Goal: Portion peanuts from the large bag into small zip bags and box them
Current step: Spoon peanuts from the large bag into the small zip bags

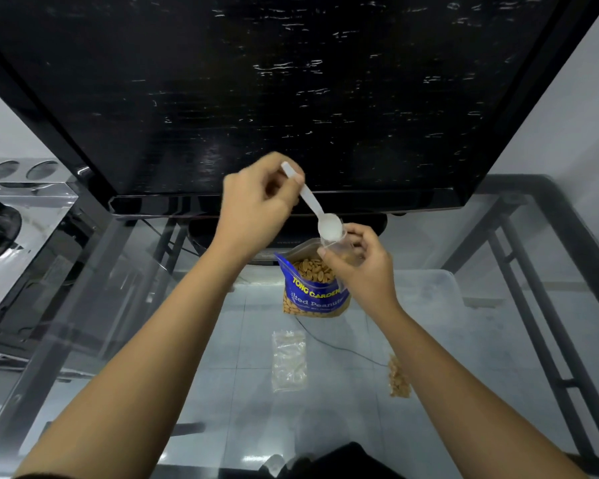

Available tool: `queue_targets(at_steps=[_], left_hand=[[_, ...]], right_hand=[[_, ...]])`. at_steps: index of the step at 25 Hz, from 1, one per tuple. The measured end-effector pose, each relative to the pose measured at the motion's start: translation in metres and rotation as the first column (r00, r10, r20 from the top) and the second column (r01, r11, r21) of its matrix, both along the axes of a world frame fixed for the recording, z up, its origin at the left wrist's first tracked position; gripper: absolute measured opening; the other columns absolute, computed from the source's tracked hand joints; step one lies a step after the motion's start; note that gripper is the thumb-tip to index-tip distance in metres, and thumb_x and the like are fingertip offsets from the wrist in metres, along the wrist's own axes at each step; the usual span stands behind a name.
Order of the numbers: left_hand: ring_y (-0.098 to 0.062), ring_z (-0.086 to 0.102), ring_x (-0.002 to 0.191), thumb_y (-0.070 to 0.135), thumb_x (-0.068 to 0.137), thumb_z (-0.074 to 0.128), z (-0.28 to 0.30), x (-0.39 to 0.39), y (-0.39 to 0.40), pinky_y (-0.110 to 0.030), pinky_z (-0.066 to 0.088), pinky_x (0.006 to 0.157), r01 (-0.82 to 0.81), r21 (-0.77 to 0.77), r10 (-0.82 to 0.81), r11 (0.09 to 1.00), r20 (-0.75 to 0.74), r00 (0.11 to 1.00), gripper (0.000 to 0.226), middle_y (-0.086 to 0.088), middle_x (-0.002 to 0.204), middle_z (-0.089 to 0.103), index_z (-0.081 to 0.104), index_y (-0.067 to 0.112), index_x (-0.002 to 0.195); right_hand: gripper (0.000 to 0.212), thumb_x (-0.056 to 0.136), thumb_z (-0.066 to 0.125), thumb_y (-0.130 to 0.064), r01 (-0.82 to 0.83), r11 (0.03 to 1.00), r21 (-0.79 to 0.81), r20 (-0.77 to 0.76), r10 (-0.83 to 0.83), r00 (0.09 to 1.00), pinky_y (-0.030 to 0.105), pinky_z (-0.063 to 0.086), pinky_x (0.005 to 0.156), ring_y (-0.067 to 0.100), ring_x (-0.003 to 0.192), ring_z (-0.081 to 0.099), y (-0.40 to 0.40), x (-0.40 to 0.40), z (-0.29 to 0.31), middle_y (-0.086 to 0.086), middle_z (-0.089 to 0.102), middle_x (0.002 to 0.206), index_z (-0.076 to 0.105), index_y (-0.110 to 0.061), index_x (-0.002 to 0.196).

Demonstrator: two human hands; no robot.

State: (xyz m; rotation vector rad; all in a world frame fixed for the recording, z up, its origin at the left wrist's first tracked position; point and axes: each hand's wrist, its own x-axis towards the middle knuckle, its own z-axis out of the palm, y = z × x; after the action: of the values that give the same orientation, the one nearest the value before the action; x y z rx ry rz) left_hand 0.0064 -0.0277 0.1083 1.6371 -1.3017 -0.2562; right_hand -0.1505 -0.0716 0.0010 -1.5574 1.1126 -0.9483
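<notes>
Near the tabletop's far edge, centre, the large bag [313,288] stands upright with its mouth open and peanuts showing; blue foil-type pouch, looks soft-walled and prone to tipping if nudged. Right hand [362,267] pinches a small zip bag [343,248] by its mouth, held just above the large bag's opening; film is thin, limp and slippery, so best taken at the stiffer zip rim as it is now. Left hand [256,205] has its fingers curled round the handle of a white plastic spoon [317,209], bowl tilted down at the zip bag's mouth; can't tell whether any peanuts are in the bowl. Judgement: mid-fill, spoon tipping into the bag; light load, spill risk is the mouth collapsing. Nearer on the glass tabletop [222,340] lies a stack of empty zip bags [288,361], flat. Toward the right side, a filled zip bag [399,378] of peanuts, partly behind the right forearm. A translucent box [440,292] sits right of the large bag. Big dark screen [291,91] stands behind.
</notes>
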Motion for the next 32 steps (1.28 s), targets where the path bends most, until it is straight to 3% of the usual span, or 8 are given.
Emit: queue_targets(at_steps=[4, 8, 11, 15, 19, 22, 27, 32], left_hand=[[-0.015, 0.062, 0.06, 0.016, 0.085, 0.054, -0.028, 0.017, -0.004, -0.035, 0.053, 0.064, -0.225, -0.013, 0.207, 0.974, -0.336, 0.919, 0.022, 0.0, 0.064, 0.063, 0.057, 0.032, 0.07], [-0.011, 0.06, 0.065, 0.018, 0.091, 0.054, -0.077, -0.001, 0.002, -0.025, 0.05, 0.06, 0.047, 0.257, -0.066, 0.965, 0.068, 0.996, 0.009, -0.004, 0.078, 0.066, 0.063, 0.017, 0.093], [-0.018, 0.065, 0.071, 0.014, 0.092, 0.052, -0.097, -0.007, 0.0, -0.034, 0.056, 0.065, 0.058, 0.347, -0.103, 0.936, 0.11, 0.989, 0.013, -0.009, 0.081, 0.07, 0.063, 0.011, 0.096], [-0.03, 0.069, 0.08, 0.006, 0.085, 0.048, -0.107, -0.002, -0.005, -0.045, 0.057, 0.079, -0.123, 0.448, 0.265, 0.886, -0.27, 0.926, 0.021, -0.015, 0.076, 0.071, 0.061, 0.017, 0.073], [-0.024, 0.068, 0.074, 0.004, 0.087, 0.047, -0.105, -0.001, -0.008, -0.037, 0.058, 0.078, -0.127, 0.498, 0.396, 0.858, -0.482, 0.782, 0.021, -0.012, 0.068, 0.067, 0.064, 0.011, 0.076], [-0.015, 0.063, 0.062, 0.004, 0.087, 0.048, -0.105, -0.001, -0.01, -0.025, 0.056, 0.067, -0.088, 0.51, 0.415, 0.856, -0.576, 0.704, 0.017, -0.011, 0.068, 0.065, 0.064, 0.004, 0.085], [-0.011, 0.057, 0.054, 0.004, 0.087, 0.047, -0.11, 0.016, -0.01, -0.014, 0.047, 0.044, -0.12, 0.523, 0.484, 0.844, -0.645, 0.592, 0.016, -0.011, 0.066, 0.062, 0.062, 0.001, 0.091], [-0.012, 0.052, 0.05, 0.001, 0.087, 0.045, -0.104, 0.036, -0.007, -0.014, 0.043, 0.038, -0.137, 0.471, 0.465, 0.871, -0.705, 0.535, 0.018, -0.01, 0.061, 0.054, 0.057, 0.006, 0.075]], right_hand=[[0.043, 0.071, 0.077, -0.036, 0.028, 0.996, 0.084, 0.016, -0.029, 0.999, 0.013, 0.049, 0.063, 0.002, 0.087, 0.06, -0.005, -0.014, 0.0, -0.013, 0.063, 0.098, 0.054, -0.032, 0.106], [0.034, 0.068, 0.076, -0.043, -0.005, 0.977, 0.215, 0.019, 0.001, 1.0, 0.026, 0.045, 0.052, 0.018, 0.079, 0.061, -0.009, -0.026, -0.011, -0.003, 0.067, 0.106, 0.053, -0.041, 0.093], [0.034, 0.069, 0.076, -0.041, -0.019, 0.961, 0.276, 0.005, 0.019, 1.0, 0.025, 0.043, 0.047, 0.013, 0.066, 0.058, -0.008, -0.032, -0.017, 0.0, 0.068, 0.105, 0.054, -0.038, 0.095], [0.034, 0.069, 0.076, -0.042, -0.062, 0.955, 0.289, -0.001, 0.065, 0.998, 0.026, 0.047, 0.053, 0.013, 0.075, 0.063, -0.005, -0.035, -0.019, -0.004, 0.069, 0.105, 0.053, -0.039, 0.095], [0.038, 0.071, 0.075, -0.039, -0.066, 0.95, 0.306, 0.014, 0.065, 0.998, 0.026, 0.05, 0.057, 0.018, 0.093, 0.066, -0.003, -0.037, -0.019, -0.006, 0.068, 0.106, 0.053, -0.035, 0.102], [0.041, 0.074, 0.073, -0.038, -0.077, 0.949, 0.305, 0.003, 0.08, 0.997, 0.023, 0.048, 0.051, 0.018, 0.095, 0.065, -0.003, -0.038, -0.018, -0.004, 0.067, 0.11, 0.052, -0.03, 0.108], [0.043, 0.074, 0.074, -0.036, -0.037, 0.971, 0.234, -0.057, 0.052, 0.997, 0.022, 0.053, 0.064, 0.013, 0.099, 0.062, -0.002, -0.042, -0.012, -0.004, 0.063, 0.114, 0.053, -0.027, 0.11], [0.05, 0.071, 0.074, -0.045, -0.083, 0.995, -0.046, -0.447, 0.054, 0.893, 0.025, 0.047, 0.063, 0.014, 0.093, 0.058, -0.007, -0.042, 0.006, -0.009, 0.059, 0.104, 0.056, -0.025, 0.113]])
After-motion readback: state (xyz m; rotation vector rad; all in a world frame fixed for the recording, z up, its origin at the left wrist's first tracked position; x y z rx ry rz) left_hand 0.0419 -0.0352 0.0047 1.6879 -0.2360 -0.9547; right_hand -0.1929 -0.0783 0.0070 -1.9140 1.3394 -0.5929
